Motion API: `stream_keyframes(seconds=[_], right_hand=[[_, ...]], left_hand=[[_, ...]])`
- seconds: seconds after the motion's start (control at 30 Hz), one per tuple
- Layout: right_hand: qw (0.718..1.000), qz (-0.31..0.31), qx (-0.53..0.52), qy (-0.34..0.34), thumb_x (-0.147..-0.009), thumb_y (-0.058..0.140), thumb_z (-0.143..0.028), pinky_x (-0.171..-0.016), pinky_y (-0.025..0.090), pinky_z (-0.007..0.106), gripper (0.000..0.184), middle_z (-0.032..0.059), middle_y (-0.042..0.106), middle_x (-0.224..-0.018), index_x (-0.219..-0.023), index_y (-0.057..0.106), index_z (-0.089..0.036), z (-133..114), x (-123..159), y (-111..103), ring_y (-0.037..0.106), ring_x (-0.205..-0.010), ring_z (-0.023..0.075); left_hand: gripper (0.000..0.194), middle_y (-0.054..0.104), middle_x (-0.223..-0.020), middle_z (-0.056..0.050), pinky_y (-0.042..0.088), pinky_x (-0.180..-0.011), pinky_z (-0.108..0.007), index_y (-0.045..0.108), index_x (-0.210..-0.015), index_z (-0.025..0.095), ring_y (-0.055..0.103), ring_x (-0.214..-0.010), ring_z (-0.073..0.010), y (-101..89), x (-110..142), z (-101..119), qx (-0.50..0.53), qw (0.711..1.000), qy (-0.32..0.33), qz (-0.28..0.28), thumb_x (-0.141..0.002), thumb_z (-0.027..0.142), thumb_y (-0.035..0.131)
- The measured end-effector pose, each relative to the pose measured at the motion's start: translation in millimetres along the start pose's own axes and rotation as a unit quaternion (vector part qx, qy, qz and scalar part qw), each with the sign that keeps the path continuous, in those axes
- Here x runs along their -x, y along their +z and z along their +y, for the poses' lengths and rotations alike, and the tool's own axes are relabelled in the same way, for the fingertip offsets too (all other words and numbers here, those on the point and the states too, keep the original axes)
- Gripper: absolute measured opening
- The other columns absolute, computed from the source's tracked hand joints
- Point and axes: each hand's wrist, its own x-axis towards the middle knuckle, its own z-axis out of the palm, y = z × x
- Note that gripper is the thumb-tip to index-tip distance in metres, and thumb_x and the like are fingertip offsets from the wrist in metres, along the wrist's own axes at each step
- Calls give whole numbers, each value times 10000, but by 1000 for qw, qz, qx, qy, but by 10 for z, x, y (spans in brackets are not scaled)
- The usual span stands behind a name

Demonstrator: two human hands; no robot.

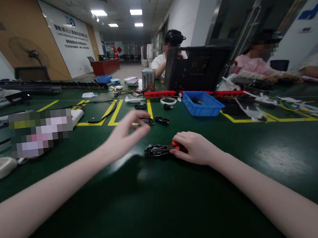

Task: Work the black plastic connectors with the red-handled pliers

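Note:
My right hand (194,147) rests on the dark green table (168,205), fingers closed round the red end of a small black and red part (158,149) that lies flat. My left hand (126,132) hovers above the table just left of that part, fingers spread and loosely curled, nothing in them. Two small black parts (161,120) lie just beyond its fingertips.
A blue bin (202,104) stands beyond my hands, a roll of white tape (168,101) and a red strip (159,94) beside it. Yellow lines mark the table. Two people sit at the far right by a black computer case (196,67). Cables and white devices lie left.

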Motion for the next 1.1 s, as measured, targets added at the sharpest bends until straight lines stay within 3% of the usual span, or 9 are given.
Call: stream_keyframes(seconds=[0.1, 0.17, 0.33, 0.57, 1.1], right_hand=[[1000, -5, 6, 6, -924, 491, -450, -642, 369, 295, 285, 64, 615, -820, -851, 549, -180, -5, -4, -6, 545, -701, 175], [1000, -12, 10, 8, -917, 507, -468, -645, 371, 297, 295, 65, 618, -829, -853, 542, -182, -10, -7, -12, 547, -703, 177], [999, -32, 16, 16, -872, 566, -543, -652, 382, 308, 358, 67, 626, -848, -869, 545, -185, -32, -13, -42, 563, -719, 191], [999, -44, 17, 18, -871, 571, -523, -639, 379, 304, 336, 62, 629, -841, -868, 562, -187, -41, -19, -123, 557, -700, 182], [998, -31, 52, 12, -877, 569, -463, -621, 368, 299, 270, 52, 610, -824, -823, 551, -199, -40, -9, -158, 536, -719, 179]], left_hand=[[404, 611, -1172, -78, 504, -908, -398, 579, -1209, 193, 597, -1048, -236, 206, 87, -133, -39, 989, 36, -136, -856, 366, 673], [412, 611, -1165, -71, 483, -944, -396, 588, -1192, 205, 587, -1063, -235, 290, 137, -196, -59, 980, 69, -177, -821, 335, 711], [294, 598, -1170, -62, 485, -935, -344, 594, -1152, 211, 594, -1053, -202, 312, 183, -260, -55, 981, 89, -161, -862, 193, 633], [97, 613, -1093, -54, 501, -884, -329, 624, -949, 176, 612, -983, -192, 342, 159, -295, -34, 985, 72, -155, -865, 220, 644], [143, 603, -1086, -64, 490, -907, -354, 636, -924, 168, 607, -993, -201, 321, 137, -325, 12, 985, 69, -161, -827, 247, 704]])
